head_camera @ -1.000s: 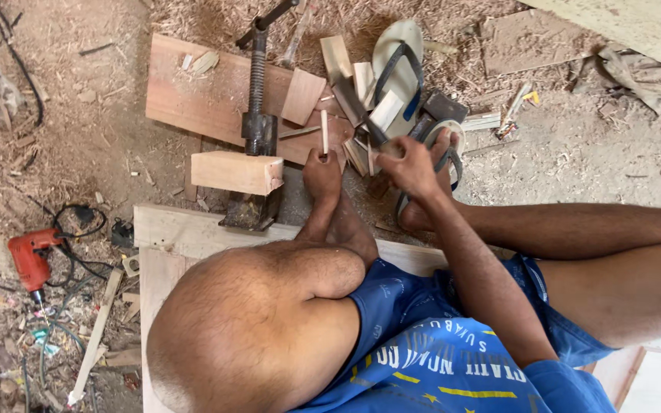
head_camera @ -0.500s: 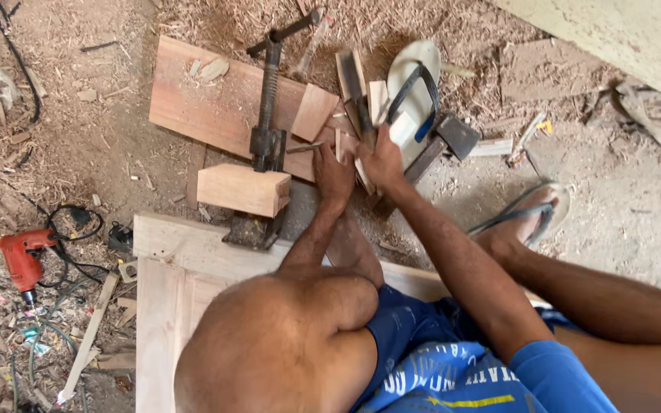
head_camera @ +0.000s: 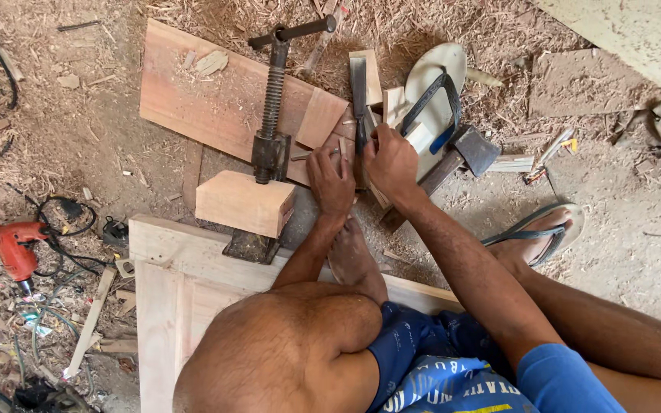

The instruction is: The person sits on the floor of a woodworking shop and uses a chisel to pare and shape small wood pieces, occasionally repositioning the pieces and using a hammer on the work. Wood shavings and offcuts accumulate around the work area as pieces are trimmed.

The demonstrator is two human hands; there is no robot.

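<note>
Head view: the left hand (head_camera: pixel 331 182) curls its fingers (head_camera: pixel 337 157) around a small wooden peg (head_camera: pixel 340 145), which stands just above the knuckles. The right hand (head_camera: pixel 392 160) closes its fingers (head_camera: pixel 376 139) on a chisel (head_camera: pixel 359 88) whose blade runs up past the fingertips. A screw clamp (head_camera: pixel 272 107) stands left of both hands, beside a wooden block (head_camera: pixel 244 203).

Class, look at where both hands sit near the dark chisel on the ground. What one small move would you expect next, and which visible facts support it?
Probably a firmer grip on the dark flat-bladed chisel. The right hand already closes around its lower part, while the left hand rests beside it on small pale wood offcuts. The chisel's blade lies flat on the reddish wooden board, not lifted.
</note>
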